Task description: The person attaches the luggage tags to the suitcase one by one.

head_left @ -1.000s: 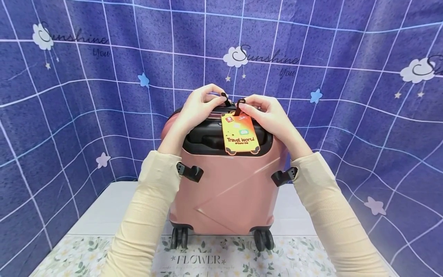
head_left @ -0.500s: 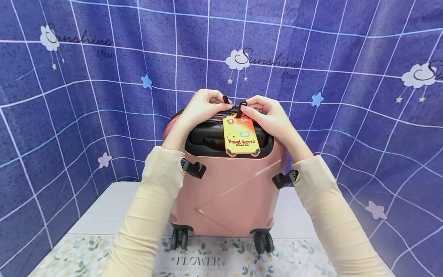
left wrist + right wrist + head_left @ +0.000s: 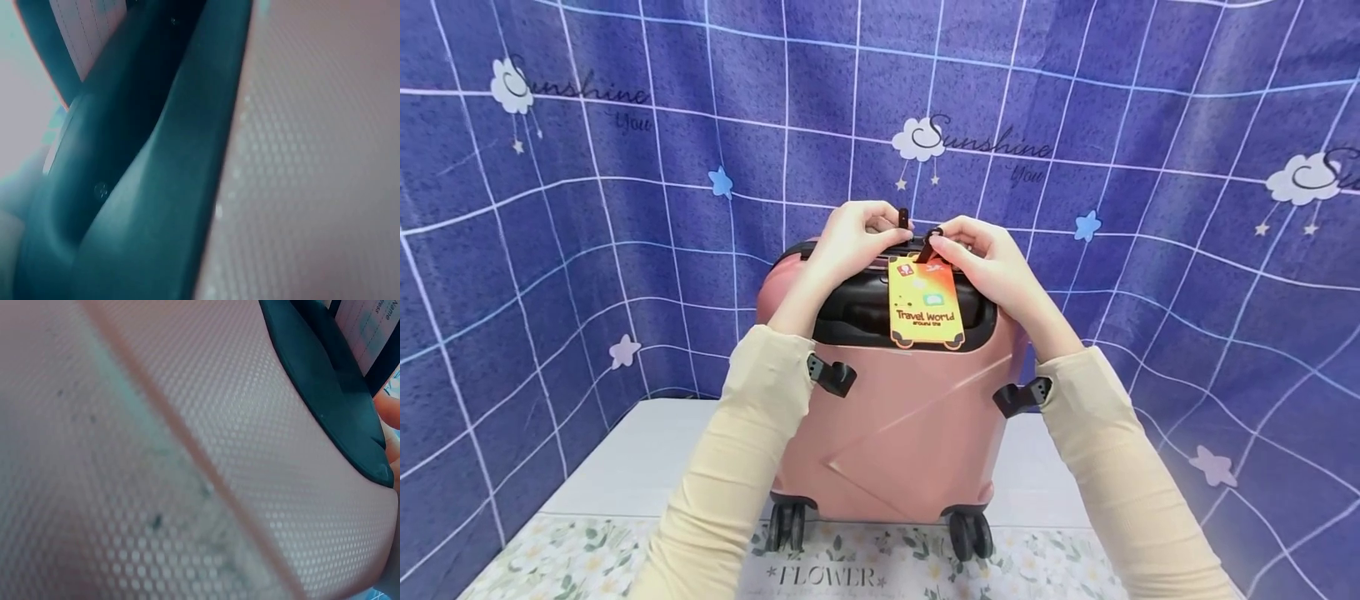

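Note:
A pink hard-shell suitcase (image 3: 895,425) stands upright on its black wheels. At its top, my left hand (image 3: 859,242) pinches a small black tab (image 3: 903,218) between thumb and fingers. My right hand (image 3: 992,260) grips a black strap (image 3: 928,243), from which a yellow-orange luggage tag (image 3: 925,304) hangs over the black recess. Both wrist views are filled mostly by the textured pink shell (image 3: 306,162) and the recess's black rim (image 3: 325,412); a few fingers (image 3: 390,412) show at the right wrist view's edge.
A blue curtain (image 3: 820,100) with a grid, clouds and stars hangs behind and at both sides. The suitcase stands on a white surface (image 3: 632,467), with a floral mat (image 3: 580,554) in front. Black clips (image 3: 831,375) sit at both cuffs.
The left hand has moved right with the tab, closer to the right hand. The right hand still holds the strap, and the whole view has shifted slightly.

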`<state>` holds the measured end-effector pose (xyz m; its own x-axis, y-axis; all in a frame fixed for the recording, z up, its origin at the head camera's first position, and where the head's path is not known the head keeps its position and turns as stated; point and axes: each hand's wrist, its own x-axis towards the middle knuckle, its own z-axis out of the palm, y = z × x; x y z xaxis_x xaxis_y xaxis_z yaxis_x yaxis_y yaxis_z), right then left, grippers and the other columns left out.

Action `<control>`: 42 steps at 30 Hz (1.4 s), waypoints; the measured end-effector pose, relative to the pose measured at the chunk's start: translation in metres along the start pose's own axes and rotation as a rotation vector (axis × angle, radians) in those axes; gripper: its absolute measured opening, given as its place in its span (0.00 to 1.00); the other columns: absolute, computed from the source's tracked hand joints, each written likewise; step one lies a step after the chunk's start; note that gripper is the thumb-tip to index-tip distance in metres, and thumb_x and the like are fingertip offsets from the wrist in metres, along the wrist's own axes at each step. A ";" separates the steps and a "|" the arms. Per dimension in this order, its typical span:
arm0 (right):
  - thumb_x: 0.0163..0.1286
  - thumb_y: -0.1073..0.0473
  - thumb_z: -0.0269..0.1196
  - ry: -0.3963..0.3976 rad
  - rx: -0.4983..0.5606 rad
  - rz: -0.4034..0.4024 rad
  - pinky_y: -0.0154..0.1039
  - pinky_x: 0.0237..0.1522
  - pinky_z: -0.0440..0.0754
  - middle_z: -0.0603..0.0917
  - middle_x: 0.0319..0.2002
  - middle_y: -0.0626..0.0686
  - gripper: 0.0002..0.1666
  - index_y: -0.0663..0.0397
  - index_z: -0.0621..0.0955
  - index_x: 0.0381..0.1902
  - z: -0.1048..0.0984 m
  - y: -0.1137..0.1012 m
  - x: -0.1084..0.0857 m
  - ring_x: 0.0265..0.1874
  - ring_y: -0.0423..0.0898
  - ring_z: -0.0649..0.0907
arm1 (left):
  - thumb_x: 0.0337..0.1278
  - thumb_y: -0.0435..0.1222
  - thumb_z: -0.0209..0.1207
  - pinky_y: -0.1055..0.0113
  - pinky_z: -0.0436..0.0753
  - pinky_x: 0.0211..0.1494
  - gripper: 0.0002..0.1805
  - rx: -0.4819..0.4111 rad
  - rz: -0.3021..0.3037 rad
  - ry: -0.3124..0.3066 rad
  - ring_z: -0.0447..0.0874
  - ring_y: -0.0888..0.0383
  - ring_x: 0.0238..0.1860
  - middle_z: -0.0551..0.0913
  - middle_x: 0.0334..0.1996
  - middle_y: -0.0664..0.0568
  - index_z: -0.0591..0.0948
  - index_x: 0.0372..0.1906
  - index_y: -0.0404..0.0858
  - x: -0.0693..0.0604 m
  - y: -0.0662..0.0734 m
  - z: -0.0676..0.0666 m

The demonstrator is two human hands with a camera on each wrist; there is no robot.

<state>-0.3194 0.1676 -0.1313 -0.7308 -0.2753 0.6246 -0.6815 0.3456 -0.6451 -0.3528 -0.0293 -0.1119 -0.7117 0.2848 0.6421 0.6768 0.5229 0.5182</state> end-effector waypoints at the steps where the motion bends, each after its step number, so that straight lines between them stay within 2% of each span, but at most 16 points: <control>1: 0.67 0.55 0.59 0.002 0.004 -0.004 0.29 0.37 0.76 0.83 0.32 0.42 0.12 0.58 0.79 0.42 0.000 0.000 0.000 0.31 0.37 0.79 | 0.54 0.40 0.64 0.66 0.77 0.46 0.11 -0.015 -0.009 0.002 0.84 0.57 0.38 0.87 0.36 0.47 0.82 0.38 0.37 -0.001 0.000 0.000; 7: 0.67 0.55 0.59 0.001 0.034 -0.005 0.29 0.36 0.77 0.83 0.31 0.42 0.11 0.57 0.80 0.41 -0.003 -0.001 -0.001 0.30 0.37 0.79 | 0.51 0.39 0.65 0.66 0.79 0.50 0.15 -0.106 -0.065 0.011 0.85 0.57 0.43 0.87 0.39 0.46 0.80 0.43 0.36 -0.003 0.000 -0.001; 15: 0.68 0.56 0.59 -0.056 -0.075 0.038 0.28 0.31 0.73 0.82 0.25 0.41 0.11 0.59 0.80 0.40 -0.009 -0.012 0.006 0.25 0.37 0.76 | 0.53 0.37 0.64 0.67 0.78 0.47 0.09 -0.092 -0.053 0.006 0.84 0.58 0.40 0.87 0.38 0.47 0.81 0.38 0.38 -0.004 -0.001 -0.001; 22: 0.66 0.58 0.60 0.036 -0.047 -0.008 0.31 0.29 0.72 0.81 0.22 0.42 0.07 0.57 0.80 0.33 -0.007 -0.020 0.015 0.23 0.41 0.74 | 0.53 0.37 0.64 0.66 0.78 0.47 0.06 -0.098 -0.026 0.031 0.84 0.58 0.40 0.87 0.36 0.47 0.82 0.35 0.39 -0.003 0.002 -0.003; 26: 0.66 0.59 0.60 0.070 0.002 -0.039 0.33 0.30 0.71 0.80 0.22 0.40 0.07 0.58 0.79 0.33 -0.003 -0.018 0.019 0.23 0.41 0.73 | 0.53 0.37 0.64 0.67 0.77 0.45 0.06 -0.089 -0.028 0.039 0.84 0.59 0.39 0.88 0.35 0.48 0.83 0.34 0.40 -0.004 0.002 -0.002; 30: 0.66 0.61 0.60 0.106 0.049 -0.084 0.31 0.31 0.72 0.78 0.22 0.38 0.08 0.63 0.79 0.35 0.004 -0.012 0.022 0.23 0.40 0.73 | 0.53 0.38 0.64 0.66 0.76 0.44 0.05 -0.071 -0.020 0.051 0.84 0.59 0.39 0.88 0.34 0.49 0.84 0.34 0.41 -0.005 0.001 0.000; 35: 0.65 0.61 0.61 0.140 0.050 -0.112 0.29 0.30 0.72 0.78 0.22 0.39 0.09 0.63 0.80 0.37 0.007 -0.005 0.022 0.22 0.39 0.73 | 0.53 0.39 0.64 0.65 0.76 0.47 0.06 -0.054 -0.021 0.050 0.84 0.60 0.41 0.88 0.34 0.51 0.84 0.34 0.42 -0.006 0.000 0.002; 39: 0.65 0.61 0.61 0.137 0.063 -0.146 0.29 0.29 0.72 0.79 0.23 0.42 0.12 0.62 0.79 0.44 0.007 -0.003 0.022 0.22 0.39 0.73 | 0.53 0.40 0.65 0.64 0.76 0.49 0.06 -0.037 -0.023 0.050 0.84 0.60 0.41 0.88 0.34 0.51 0.84 0.34 0.43 -0.005 0.000 0.000; 42: 0.64 0.62 0.62 0.154 0.085 -0.162 0.29 0.28 0.74 0.81 0.24 0.44 0.13 0.56 0.77 0.47 0.006 -0.002 0.023 0.21 0.39 0.75 | 0.54 0.40 0.64 0.64 0.76 0.51 0.06 -0.024 -0.028 0.043 0.84 0.60 0.42 0.88 0.35 0.51 0.85 0.36 0.43 -0.004 0.001 -0.002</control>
<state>-0.3352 0.1550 -0.1185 -0.6014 -0.1789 0.7787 -0.7952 0.2290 -0.5615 -0.3488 -0.0312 -0.1129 -0.7219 0.2355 0.6507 0.6617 0.5102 0.5494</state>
